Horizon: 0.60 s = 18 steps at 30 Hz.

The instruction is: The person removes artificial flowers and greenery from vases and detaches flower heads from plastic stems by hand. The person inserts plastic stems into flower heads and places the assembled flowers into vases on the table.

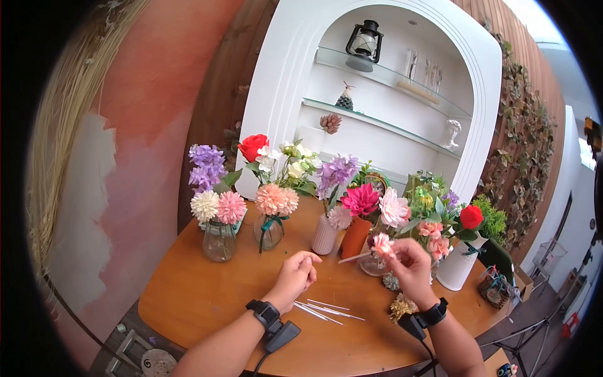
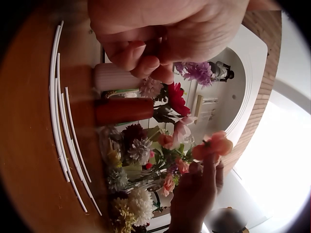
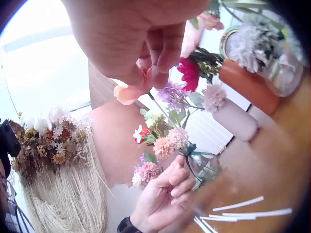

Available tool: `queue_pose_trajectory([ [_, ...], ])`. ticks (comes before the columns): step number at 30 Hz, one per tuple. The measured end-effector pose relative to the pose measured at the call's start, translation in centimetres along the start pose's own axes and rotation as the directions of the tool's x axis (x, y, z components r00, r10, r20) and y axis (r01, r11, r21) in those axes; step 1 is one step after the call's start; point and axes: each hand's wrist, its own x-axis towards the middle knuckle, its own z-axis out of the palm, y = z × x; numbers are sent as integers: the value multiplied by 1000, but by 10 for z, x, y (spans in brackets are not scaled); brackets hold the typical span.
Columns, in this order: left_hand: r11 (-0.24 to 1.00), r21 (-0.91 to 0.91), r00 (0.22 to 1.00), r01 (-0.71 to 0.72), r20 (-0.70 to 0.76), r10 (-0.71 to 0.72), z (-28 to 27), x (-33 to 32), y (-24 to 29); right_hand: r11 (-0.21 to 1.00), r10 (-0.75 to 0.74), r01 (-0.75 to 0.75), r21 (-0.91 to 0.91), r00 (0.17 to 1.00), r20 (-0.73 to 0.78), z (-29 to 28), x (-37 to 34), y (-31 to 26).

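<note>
My right hand (image 1: 411, 270) pinches a small peach-pink artificial flower (image 1: 382, 244) between thumb and fingers, raised over the table's right half. From the bloom a thin pale stem (image 1: 355, 257) slants down and left toward my left hand (image 1: 293, 278). The left hand hovers near the table's middle, its fingers curled and nothing visible in them; a gap separates it from the stem's end. Both the left wrist view's flower (image 2: 214, 147) and the right wrist view's flower (image 3: 129, 93) show the petals at the right fingertips. Several thin white sticks (image 1: 320, 310) lie loose on the wooden table (image 1: 207, 301) beside the left wrist.
Two glass vases (image 1: 219, 244) of flowers stand at the left. A ribbed pink vase (image 1: 325, 235) and an orange vase (image 1: 356, 237) stand mid-table. A white pitcher (image 1: 457, 267) is at the right, near a small basket (image 1: 493, 290). Gold flowers (image 1: 401, 306) lie by the right wrist.
</note>
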Motion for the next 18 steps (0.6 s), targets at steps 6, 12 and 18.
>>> queue_pose_trajectory([
  [6,1000,28,1000,6,15,-7,2,-3,6,953,-199,149,-262,965,-172,-13,79,-39],
  [12,999,21,999,-29,32,28,3,-1,3,807,-326,182,-562,931,-166,-19,140,-41],
  [18,998,48,999,-37,23,36,2,0,2,590,-295,106,-800,951,-92,-17,171,-23],
])
